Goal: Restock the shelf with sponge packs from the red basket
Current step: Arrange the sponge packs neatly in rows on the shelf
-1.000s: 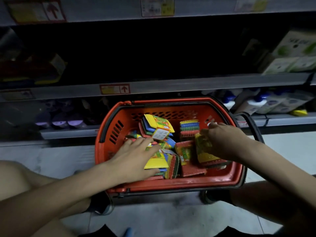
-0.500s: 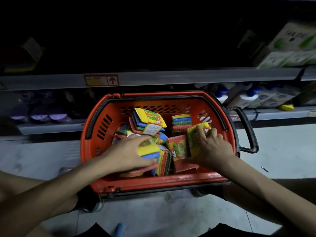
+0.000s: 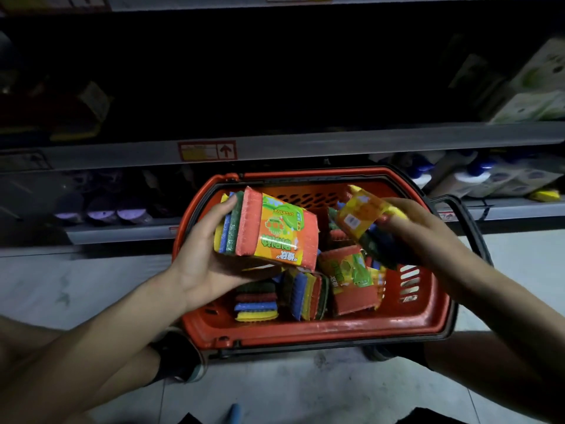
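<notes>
Gripping one sponge pack [image 3: 269, 231] each, both hands [image 3: 201, 255] hover above red basket [image 3: 321, 330]

Pretty dim in here tbh. Pale tiled floor [image 3: 305, 390] with grey scuffs, and grey metal shelving [image 3: 336, 142] ahead. The upper bay is nearly black, and there's a red-arrow label [image 3: 207, 150] on the rail.
</notes>
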`<state>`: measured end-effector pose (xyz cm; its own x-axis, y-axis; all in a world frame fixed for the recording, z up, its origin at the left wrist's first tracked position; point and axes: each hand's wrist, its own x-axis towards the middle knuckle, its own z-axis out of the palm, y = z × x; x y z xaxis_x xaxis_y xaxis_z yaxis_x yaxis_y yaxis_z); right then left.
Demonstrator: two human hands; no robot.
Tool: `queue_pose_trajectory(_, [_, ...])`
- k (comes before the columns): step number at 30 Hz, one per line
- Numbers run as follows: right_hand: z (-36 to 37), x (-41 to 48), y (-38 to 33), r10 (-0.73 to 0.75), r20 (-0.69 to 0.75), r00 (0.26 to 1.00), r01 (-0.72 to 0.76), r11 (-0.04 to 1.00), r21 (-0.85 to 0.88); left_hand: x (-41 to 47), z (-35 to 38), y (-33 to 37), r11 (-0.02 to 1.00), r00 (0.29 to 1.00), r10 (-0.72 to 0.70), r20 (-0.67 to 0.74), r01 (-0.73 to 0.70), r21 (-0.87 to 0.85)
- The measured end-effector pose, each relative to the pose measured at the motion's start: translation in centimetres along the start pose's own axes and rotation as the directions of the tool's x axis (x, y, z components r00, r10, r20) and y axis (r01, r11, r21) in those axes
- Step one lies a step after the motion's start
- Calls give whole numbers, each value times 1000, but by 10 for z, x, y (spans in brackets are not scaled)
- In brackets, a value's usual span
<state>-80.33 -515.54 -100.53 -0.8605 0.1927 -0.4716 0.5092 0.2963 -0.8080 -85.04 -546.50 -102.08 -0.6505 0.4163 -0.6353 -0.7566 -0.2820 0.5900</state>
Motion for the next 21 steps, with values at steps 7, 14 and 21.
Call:
queue_pose_trajectory(7, [-4, -8, -17, 126, 176, 976, -209, 760, 615, 3, -2, 3, 997, 987, 80, -141, -82, -5])
queue_pose_trajectory(14, [7, -11, -30, 64, 179, 982, -152, 830, 537, 1, 10, 6, 973, 939, 229, -254, -217, 77])
queue_pose_trajectory(21, [23, -11, -36, -121, 18, 993, 112, 962, 249, 8, 10, 2, 907, 901, 374, -221, -307, 288])
